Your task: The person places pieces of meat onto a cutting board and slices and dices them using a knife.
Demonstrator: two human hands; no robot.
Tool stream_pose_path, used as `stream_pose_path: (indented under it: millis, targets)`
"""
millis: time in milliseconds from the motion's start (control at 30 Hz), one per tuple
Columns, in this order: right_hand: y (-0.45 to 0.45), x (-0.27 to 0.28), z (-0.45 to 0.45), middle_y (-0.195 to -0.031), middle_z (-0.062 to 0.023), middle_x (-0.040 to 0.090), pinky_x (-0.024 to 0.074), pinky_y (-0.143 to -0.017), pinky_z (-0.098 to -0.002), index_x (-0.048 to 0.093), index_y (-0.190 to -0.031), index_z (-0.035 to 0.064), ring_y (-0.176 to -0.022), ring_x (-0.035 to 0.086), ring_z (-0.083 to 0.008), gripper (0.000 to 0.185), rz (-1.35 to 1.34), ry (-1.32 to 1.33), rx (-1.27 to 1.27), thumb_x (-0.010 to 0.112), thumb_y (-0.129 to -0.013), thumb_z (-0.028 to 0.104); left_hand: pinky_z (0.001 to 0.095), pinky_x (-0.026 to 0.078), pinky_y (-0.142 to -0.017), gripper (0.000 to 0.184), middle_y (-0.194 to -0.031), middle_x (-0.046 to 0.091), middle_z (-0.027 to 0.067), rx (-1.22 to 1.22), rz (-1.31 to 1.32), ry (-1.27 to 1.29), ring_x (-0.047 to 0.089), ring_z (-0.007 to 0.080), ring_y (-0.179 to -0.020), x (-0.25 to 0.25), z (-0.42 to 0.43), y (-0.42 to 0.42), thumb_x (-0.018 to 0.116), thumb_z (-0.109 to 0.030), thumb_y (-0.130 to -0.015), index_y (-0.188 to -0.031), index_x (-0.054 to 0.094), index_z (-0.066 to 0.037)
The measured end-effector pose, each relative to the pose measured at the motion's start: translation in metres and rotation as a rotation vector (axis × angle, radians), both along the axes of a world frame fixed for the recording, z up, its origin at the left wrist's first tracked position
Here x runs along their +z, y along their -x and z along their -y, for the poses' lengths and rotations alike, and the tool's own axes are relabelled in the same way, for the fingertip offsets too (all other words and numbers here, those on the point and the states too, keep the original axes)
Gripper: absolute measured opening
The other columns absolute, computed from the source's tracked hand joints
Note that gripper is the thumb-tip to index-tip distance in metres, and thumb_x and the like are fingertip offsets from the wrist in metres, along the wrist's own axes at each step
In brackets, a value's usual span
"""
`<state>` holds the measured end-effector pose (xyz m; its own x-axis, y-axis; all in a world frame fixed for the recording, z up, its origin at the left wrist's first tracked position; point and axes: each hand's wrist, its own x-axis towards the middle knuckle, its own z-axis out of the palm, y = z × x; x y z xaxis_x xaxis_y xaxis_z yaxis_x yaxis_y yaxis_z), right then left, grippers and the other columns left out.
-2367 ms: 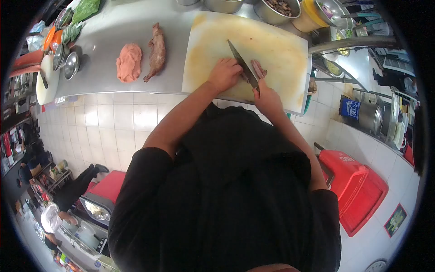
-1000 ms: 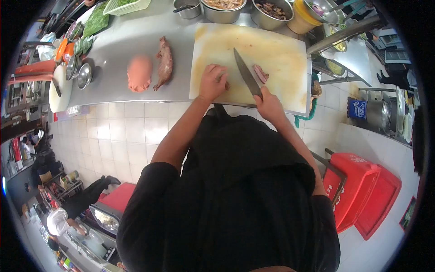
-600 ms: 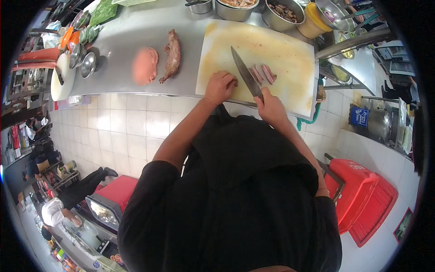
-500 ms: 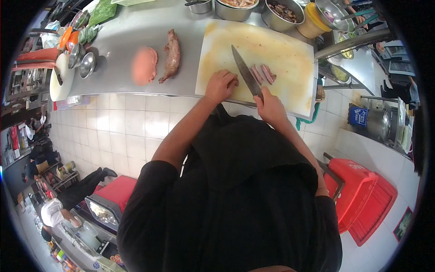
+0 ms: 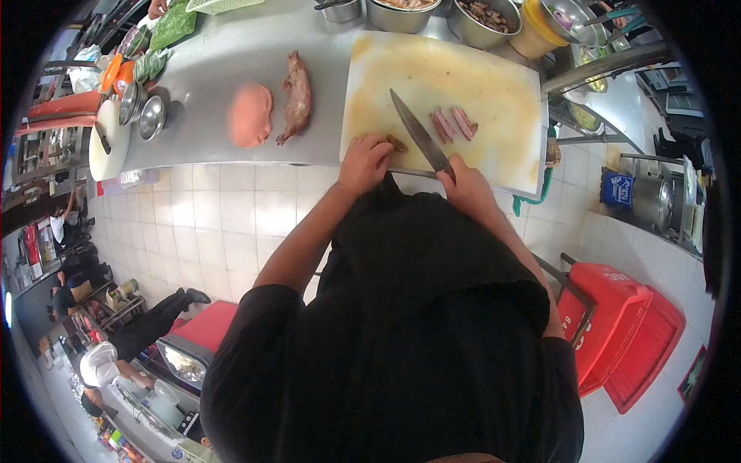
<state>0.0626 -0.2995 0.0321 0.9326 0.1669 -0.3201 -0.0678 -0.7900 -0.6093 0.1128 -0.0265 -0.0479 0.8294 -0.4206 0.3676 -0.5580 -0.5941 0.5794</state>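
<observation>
My right hand (image 5: 469, 187) is wrapped round the handle of a large kitchen knife (image 5: 419, 130), whose blade slants away to the upper left, low over the white cutting board (image 5: 494, 85). At the board's near edge my left hand (image 5: 364, 161) has its fingers curled against a small brown piece of meat (image 5: 397, 143), part of which they hide. Right of the blade, apart from it, lie a few strips of meat (image 5: 464, 123). Left of the board, a long roasted piece of meat (image 5: 296, 96) rests on the steel counter beside a flat pinkish piece (image 5: 252, 116), partly smeared in the picture.
Behind the board stand a pot of brown pieces (image 5: 484, 17), another pot (image 5: 400, 17) and a yellow tub (image 5: 535, 31). Small metal bowls (image 5: 151, 117) and a round white board (image 5: 108, 143) are at left. A red bin (image 5: 617, 324) stands behind me at right; a person works at lower left.
My left hand has drawn back a little toward the near edge, and the small piece of meat now shows past its fingers. The knife has shifted away from the cut strips.
</observation>
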Motion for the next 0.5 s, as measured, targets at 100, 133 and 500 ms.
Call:
stream_pose_path:
  millis: [100,133,500]
  targets:
    - [-0.001,-0.001,-0.002,-0.091,-0.0286,0.073,0.0529,-0.079,-0.0642,0.050,-0.115,0.0051,-0.089,0.070,-0.0532,0.030,0.004,0.016,0.022,0.062,-0.104,0.031,0.0468,0.049,-0.092,0.024,-0.107,0.068,0.0091,0.047,0.054,0.039,0.063,0.0350,-0.105,-0.005,0.006,0.002,0.076,-0.007,-0.084,-0.108,0.071,-0.011]
    - [-0.002,0.001,-0.004,-0.090,-0.0283,0.073,0.0527,-0.079,-0.0642,0.050,-0.115,0.0052,-0.089,0.070,-0.0529,0.030,0.000,0.031,0.038,0.061,-0.104,0.031,0.0468,0.049,-0.091,0.024,-0.108,0.068,0.0089,0.049,0.046,0.027,0.063,0.0349,-0.104,-0.006,0.008,0.001,0.076,-0.007,-0.084,-0.108,0.071,-0.011]
    - [-0.009,0.023,-0.026,-0.086,-0.0273,0.071,0.0515,-0.075,-0.0640,0.049,-0.114,0.0068,-0.085,0.069,-0.0524,0.027,-0.005,0.199,0.233,0.061,-0.104,0.029,0.0475,0.049,-0.088,0.023,-0.106,0.068,0.0096,0.081,0.043,0.016,0.063,0.0349,-0.102,-0.013,0.013,-0.003,0.075,-0.004,-0.081,-0.102,0.069,-0.008]
